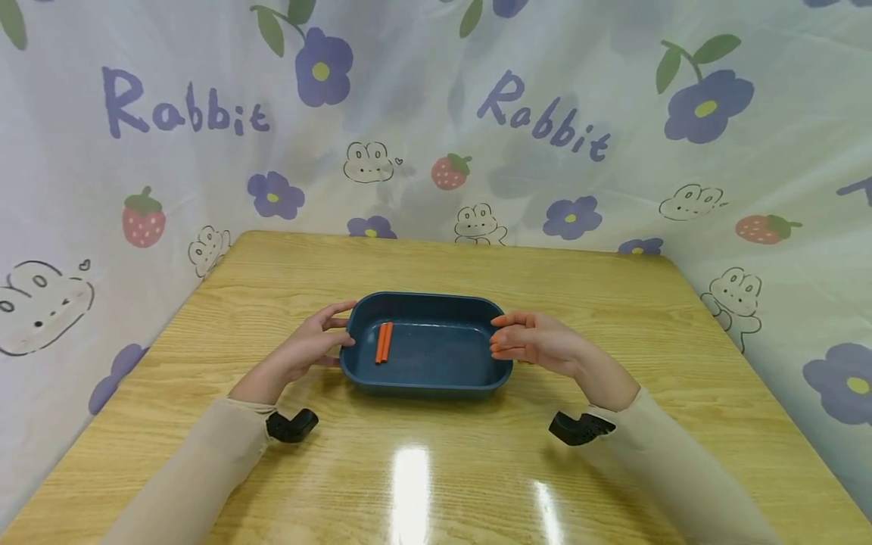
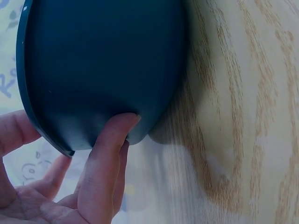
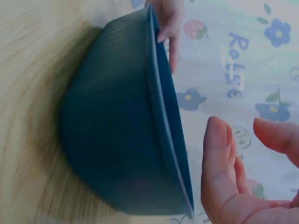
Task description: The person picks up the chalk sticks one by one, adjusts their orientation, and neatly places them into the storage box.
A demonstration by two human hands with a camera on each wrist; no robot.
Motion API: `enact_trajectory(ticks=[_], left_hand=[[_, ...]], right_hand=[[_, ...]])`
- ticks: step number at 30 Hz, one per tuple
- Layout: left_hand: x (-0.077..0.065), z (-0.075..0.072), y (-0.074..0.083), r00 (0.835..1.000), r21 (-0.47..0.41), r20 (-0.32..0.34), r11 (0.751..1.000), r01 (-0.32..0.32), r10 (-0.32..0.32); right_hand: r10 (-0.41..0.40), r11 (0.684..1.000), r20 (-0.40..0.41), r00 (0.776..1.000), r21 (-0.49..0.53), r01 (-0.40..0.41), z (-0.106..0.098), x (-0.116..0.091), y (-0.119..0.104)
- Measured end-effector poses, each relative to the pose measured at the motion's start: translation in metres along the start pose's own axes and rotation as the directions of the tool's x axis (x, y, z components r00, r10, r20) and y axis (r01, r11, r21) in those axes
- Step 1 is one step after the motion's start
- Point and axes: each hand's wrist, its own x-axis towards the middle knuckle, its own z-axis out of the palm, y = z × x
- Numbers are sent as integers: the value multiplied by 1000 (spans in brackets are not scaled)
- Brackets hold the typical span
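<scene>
A dark blue oblong basin (image 1: 436, 390) stands on the wooden table. Two slim orange sticks (image 1: 384, 343) lie side by side inside it, toward its left end. My left hand (image 1: 316, 343) grips that end, the thumb at the rim and other fingers around the outside. One finger presses low on the outer wall (image 2: 107, 70) in the left wrist view. At the opposite end, my right hand (image 1: 538, 342) hovers by the rim with its fingers loosely bent. The right wrist view shows a gap between thumb and fingers (image 3: 217, 158), with nothing between them.
The wooden table (image 1: 436, 265) extends around the basin on all sides. A patterned cloth (image 1: 422, 91) with flowers, strawberries and rabbits hangs behind and beside it. Black wrist devices (image 1: 291, 426) sit at both sleeve cuffs.
</scene>
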Motion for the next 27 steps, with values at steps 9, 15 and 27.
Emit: enact_trajectory(ticks=[9, 15, 27], left_hand=[[0, 2, 0, 1000, -3, -5, 1000, 9, -9], [0, 1, 0, 1000, -12, -3, 1000, 8, -8], [-1, 1, 0, 1000, -9, -9, 1000, 11, -11]], right_hand=[[-23, 1000, -54, 998, -15, 22, -20, -17, 13], [-6, 999, -129, 992, -54, -1, -29, -23, 19], [28, 993, -289, 957, -103, -60, -51, -30, 35]])
